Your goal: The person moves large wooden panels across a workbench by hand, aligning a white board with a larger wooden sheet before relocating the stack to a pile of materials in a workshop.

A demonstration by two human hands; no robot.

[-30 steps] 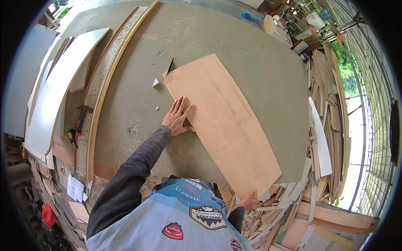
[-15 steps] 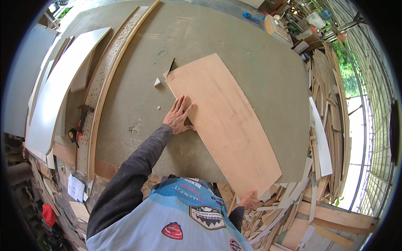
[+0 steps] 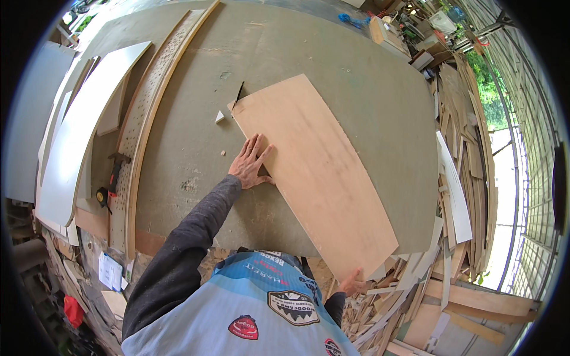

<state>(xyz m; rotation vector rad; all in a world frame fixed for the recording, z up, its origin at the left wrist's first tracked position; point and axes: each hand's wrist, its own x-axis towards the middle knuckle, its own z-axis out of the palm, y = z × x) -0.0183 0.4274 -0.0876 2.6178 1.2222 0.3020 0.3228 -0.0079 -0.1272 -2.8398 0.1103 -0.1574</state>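
Observation:
A long piece of plywood (image 3: 317,172) with a curved right edge lies slantwise on the grey worktable (image 3: 386,118), its near end reaching past the table's front edge. My left hand (image 3: 250,165) rests at the board's left edge, fingers spread and fingertips touching it. At the near end my right hand (image 3: 354,283) grips the board's edge, with part of the fingers hidden beneath. A thin dark strip (image 3: 240,94) stands out at the board's far left corner. Beside that corner sits a small white triangular offcut (image 3: 219,117).
Left on the table are a long wooden piece with holes (image 3: 155,89), a hammer (image 3: 116,169), a tape measure (image 3: 103,196) and a white curved panel (image 3: 89,124). Wood offcuts (image 3: 466,136) pile up along the right side. A blue item (image 3: 354,21) lies at the far edge.
The whole view has shifted slightly. Both hands keep their places on the plywood board, and the board shows no clear movement on the table.

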